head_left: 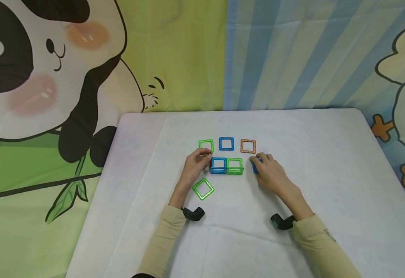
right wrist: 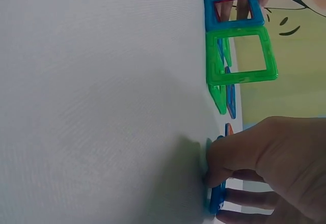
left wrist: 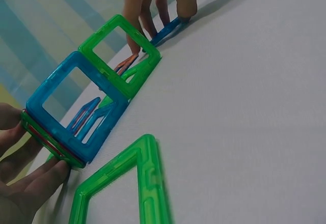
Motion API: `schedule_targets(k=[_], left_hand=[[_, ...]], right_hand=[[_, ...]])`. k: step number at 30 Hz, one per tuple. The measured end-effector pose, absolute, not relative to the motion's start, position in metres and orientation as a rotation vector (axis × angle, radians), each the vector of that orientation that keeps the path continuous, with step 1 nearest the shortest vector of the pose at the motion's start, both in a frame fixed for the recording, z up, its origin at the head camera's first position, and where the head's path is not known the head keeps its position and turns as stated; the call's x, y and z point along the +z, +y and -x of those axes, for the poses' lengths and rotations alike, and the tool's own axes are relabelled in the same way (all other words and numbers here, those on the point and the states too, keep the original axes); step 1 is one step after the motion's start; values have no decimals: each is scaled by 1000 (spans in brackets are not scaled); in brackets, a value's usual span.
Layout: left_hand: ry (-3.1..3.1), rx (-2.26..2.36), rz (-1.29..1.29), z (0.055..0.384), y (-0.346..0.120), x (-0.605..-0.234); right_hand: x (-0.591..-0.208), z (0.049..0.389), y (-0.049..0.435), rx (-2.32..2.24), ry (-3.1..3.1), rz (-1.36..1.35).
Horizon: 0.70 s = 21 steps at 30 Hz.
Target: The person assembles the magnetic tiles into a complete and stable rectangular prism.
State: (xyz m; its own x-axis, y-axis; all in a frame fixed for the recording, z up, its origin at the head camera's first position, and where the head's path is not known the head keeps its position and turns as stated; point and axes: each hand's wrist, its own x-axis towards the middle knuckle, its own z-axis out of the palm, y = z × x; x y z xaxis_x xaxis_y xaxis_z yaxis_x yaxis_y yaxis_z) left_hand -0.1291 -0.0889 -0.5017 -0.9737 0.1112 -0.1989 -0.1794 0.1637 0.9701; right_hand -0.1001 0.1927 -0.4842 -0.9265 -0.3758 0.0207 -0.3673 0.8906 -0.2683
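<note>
Two upright square magnetic tiles stand side by side in the middle of the table, a blue tile (head_left: 218,170) and a green tile (head_left: 235,170), each with another tile of its own colour flat behind it. At the blue one's left edge, my left hand (head_left: 196,166) holds a tile with green and red edges (left wrist: 53,142) between thumb and fingers, standing against the blue one. My right hand (head_left: 271,173), apart from the row on the right, pinches a loose blue tile (right wrist: 217,197) close to the tabletop; the hand covers much of it.
Behind the row lie a green tile (head_left: 206,140), a blue tile (head_left: 226,149) and an orange tile (head_left: 248,151). Another green tile (head_left: 203,189) lies turned cornerwise near my left wrist. The white table (head_left: 237,239) meets printed curtains at the back.
</note>
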Motion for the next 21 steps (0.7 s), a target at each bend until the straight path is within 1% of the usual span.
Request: schedule_targets(k=[8,21], left_hand=[[2224,1883,71,129,-89,-502],[2240,1895,64,127,-87,-502]], right_hand=[[-485,103,192,-554,2985,584],[-486,107,195,-1037,2810,493]])
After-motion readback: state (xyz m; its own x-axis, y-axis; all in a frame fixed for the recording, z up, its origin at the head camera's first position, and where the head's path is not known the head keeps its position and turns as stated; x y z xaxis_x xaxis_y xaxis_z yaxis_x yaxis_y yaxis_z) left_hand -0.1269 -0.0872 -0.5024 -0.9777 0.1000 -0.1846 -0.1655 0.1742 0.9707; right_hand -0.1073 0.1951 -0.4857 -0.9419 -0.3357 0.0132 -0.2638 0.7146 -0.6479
